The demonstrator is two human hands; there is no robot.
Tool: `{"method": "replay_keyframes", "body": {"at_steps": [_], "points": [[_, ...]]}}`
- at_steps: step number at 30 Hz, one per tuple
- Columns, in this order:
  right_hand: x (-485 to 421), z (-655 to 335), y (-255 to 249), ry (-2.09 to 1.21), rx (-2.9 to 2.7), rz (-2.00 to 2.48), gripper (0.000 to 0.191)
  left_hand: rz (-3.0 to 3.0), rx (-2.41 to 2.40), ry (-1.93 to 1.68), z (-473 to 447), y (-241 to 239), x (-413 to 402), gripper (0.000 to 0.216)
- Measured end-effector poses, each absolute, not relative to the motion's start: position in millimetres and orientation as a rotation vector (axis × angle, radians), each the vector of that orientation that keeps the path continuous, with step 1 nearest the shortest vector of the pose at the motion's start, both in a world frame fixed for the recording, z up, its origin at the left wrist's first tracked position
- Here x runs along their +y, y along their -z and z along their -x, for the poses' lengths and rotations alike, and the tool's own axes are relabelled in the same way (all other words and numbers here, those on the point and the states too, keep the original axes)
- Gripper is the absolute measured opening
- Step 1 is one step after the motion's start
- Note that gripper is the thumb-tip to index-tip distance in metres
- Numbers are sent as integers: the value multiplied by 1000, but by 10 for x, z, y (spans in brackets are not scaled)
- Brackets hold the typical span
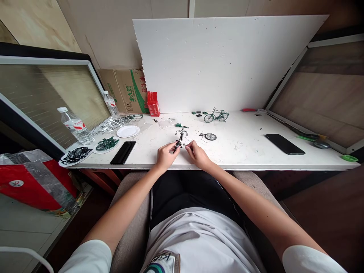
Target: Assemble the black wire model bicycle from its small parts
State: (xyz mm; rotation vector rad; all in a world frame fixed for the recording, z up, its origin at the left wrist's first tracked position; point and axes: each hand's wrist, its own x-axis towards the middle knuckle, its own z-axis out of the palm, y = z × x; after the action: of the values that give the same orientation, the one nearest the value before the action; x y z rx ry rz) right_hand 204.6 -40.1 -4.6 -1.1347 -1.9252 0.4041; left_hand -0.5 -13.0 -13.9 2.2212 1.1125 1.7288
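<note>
White desk (241, 149) mid-frame; forearms converge at centre, the left hand (167, 154) pinching a small bike frame (180, 138), the right hand (198, 154) curled beside it, its grip too small to tell.

The left forearm (133, 195) and right forearm (250, 195) reach forward, converging ahead of the torso (210, 231). The left hand (165, 156) curls inward, its fingers (171, 145) set in a pinch; the right hand (200, 154) faces it, just apart, fingers bent and knuckles turned outward.
</note>
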Motion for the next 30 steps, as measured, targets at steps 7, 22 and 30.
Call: {"method": "replay_keyframes", "body": {"at_steps": [7, 22, 30], "points": [[-435, -2043, -3, -393, -1896, 1194, 34, -2286, 1107, -1710, 13, 138, -146, 23], [-419, -2050, -6, -461, -1924, 1054, 23, -2248, 1108, -1716, 1, 124, -146, 24], [-488, -2054, -25, -512, -1926, 1065, 23, -2179, 1084, -1686, 5, 133, -124, 24]]}}
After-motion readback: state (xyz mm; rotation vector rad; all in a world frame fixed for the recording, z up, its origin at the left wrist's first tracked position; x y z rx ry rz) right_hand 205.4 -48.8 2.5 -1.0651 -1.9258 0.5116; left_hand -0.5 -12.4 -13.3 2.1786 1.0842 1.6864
